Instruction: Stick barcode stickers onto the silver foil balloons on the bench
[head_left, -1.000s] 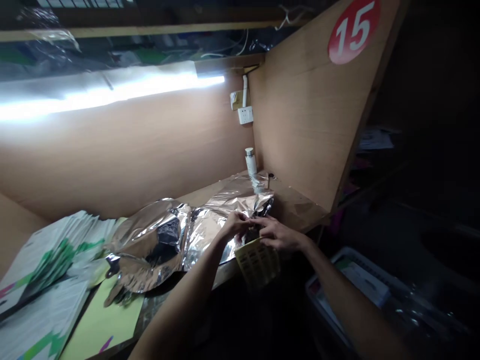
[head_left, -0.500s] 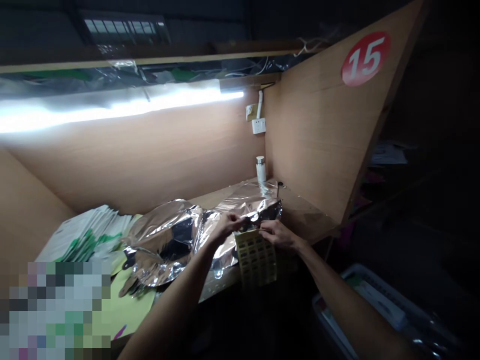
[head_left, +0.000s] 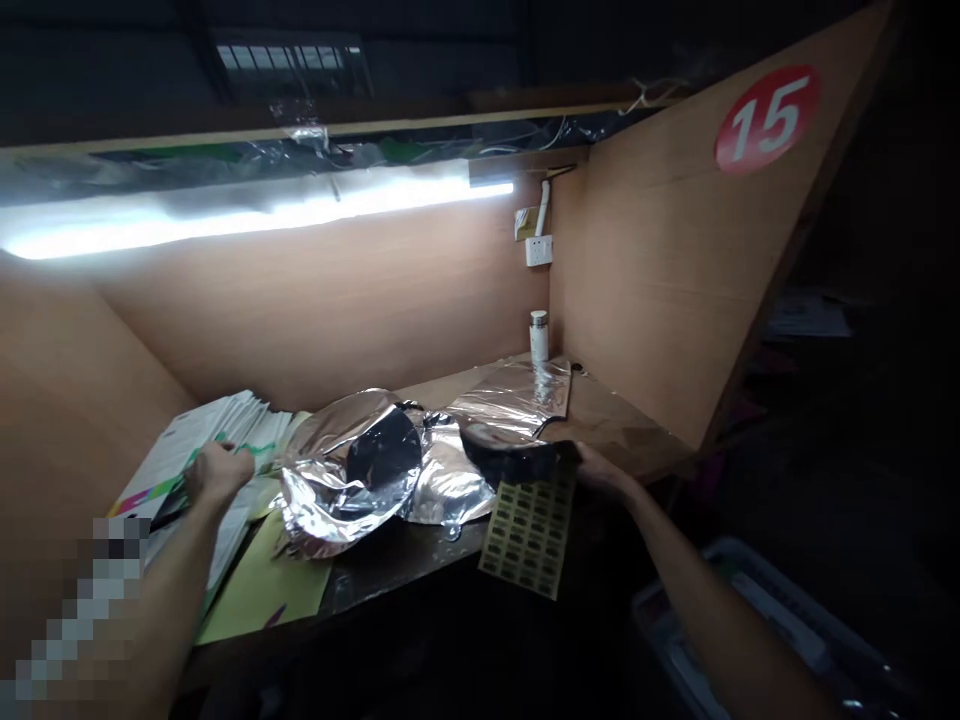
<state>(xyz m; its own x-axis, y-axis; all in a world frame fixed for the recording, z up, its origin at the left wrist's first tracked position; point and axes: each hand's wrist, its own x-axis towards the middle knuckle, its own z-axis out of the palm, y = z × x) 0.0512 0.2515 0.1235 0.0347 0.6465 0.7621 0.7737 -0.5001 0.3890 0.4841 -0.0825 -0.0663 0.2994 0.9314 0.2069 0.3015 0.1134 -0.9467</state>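
Observation:
My left hand [head_left: 217,475] rests on a stack of white printed sheets with green marks [head_left: 214,450] and shows nothing gripped. My right hand [head_left: 604,472] grips a dark glossy curved pouch [head_left: 510,452] at the desk's front edge. A yellow sheet of small dark labels [head_left: 529,535] hangs below that pouch, and its top edge is hidden behind it. Crumpled silver foil [head_left: 349,470] lies between my hands, with a flatter foil sheet [head_left: 510,395] behind it. A yellow-green card [head_left: 262,585] lies under the stack's edge.
A small white bottle [head_left: 538,337] stands in the desk's back corner under a wall socket [head_left: 538,250]. Wooden partitions surround the desk, one bearing a red "15" disc [head_left: 766,120]. A light strip [head_left: 255,215] runs along the back. A plastic crate [head_left: 750,625] sits low at right.
My left hand has moved left from the foil to the paper stack. My right hand has drawn the dark pouch and label sheet away from the foil. The view has shifted slightly.

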